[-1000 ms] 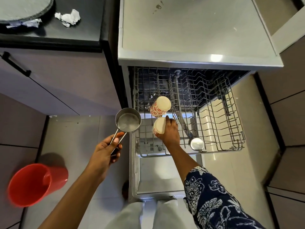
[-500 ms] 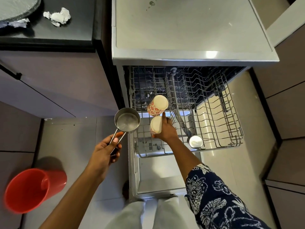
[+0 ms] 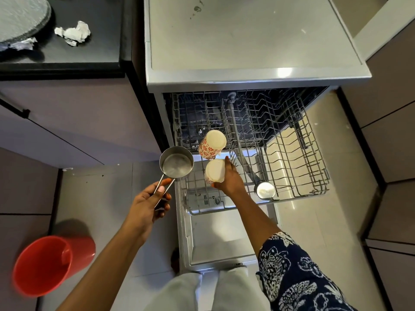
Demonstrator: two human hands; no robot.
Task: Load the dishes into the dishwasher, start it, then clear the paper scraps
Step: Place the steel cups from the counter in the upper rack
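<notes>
Our right hand [image 3: 231, 179] has eased the cup [image 3: 214, 171] down onto the rack [image 3: 303, 153], at its front left, still gripping it, while our left hand [image 3: 148, 203] clasps the saucepan [image 3: 176, 162] just left of the rack, likely next in.

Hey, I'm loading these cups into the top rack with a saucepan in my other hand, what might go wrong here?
The near cup in your right hand sits close beside the tilted far cup; a nudge may knock them together. Your left hand pinches the saucepan only by its thin handle, right at the rack corner, so it might clip the wires or tip.
</notes>
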